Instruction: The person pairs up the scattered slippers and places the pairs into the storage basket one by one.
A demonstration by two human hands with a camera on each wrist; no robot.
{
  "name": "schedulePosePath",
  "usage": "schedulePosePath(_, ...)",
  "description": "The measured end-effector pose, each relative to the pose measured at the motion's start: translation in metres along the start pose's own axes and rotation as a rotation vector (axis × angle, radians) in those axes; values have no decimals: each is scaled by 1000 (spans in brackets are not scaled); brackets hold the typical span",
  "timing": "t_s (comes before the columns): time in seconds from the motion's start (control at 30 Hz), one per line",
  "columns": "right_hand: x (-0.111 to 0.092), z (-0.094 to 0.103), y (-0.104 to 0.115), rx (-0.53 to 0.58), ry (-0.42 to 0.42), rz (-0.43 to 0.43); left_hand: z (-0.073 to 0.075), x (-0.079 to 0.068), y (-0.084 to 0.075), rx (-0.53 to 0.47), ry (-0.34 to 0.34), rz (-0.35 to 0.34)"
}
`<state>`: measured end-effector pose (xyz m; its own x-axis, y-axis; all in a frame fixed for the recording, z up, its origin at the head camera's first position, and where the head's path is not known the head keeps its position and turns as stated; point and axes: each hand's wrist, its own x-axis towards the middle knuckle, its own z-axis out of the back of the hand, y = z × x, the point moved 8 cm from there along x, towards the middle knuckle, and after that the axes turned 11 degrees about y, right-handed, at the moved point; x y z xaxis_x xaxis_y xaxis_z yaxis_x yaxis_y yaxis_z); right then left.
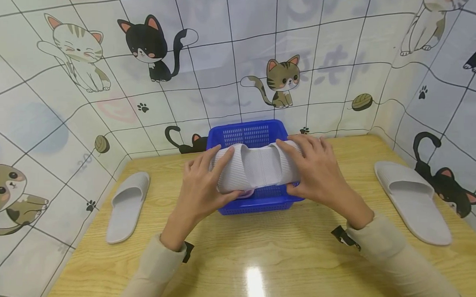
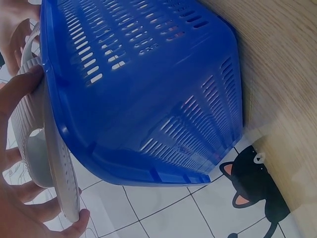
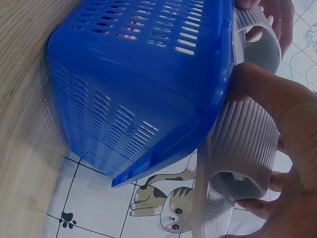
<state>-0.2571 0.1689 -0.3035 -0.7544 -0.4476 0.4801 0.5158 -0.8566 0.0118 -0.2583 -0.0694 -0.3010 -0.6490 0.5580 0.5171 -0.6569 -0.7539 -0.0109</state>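
Observation:
Over the blue basket (image 1: 259, 203), my two hands hold a pair of light grey slippers with ribbed straps, lying in line with their soles overlapping in the middle. My left hand (image 1: 200, 182) grips the left slipper (image 1: 232, 172), thumb at the near side and fingers over the strap. On the other end, my right hand (image 1: 319, 174) grips the right slipper (image 1: 290, 166) likewise. In the right wrist view, the thumb presses on the slipper's ribbed strap (image 3: 242, 134) beside the basket rim (image 3: 220, 94). Something pink (image 1: 246, 194) shows inside the basket, mostly hidden below the slippers.
A larger grey slipper (image 1: 127, 209) lies on the wooden table (image 1: 226, 262) at the left, and a matching one (image 1: 417, 203) at the right. Behind the basket rises a wall covering (image 1: 227, 79) printed with cats, which also closes off both sides.

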Motion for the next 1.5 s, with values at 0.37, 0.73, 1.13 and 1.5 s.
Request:
schedulePosePath(0.37, 0, 3, 4, -6, -29, 13, -3, 0, -2, 18, -9, 0)
schedulePosePath(0.73, 1, 0, 8, -22, -4, 0, -8, 0, -8, 28, -6, -14)
schedulePosePath(1.13, 1, -1, 15, -38, -32, 25, -10, 1, -13, 18, -23, -36)
schedulePosePath(1.5, 1, -4, 22, -49, -41, 44, -10, 0, -18, 36, -49, -59)
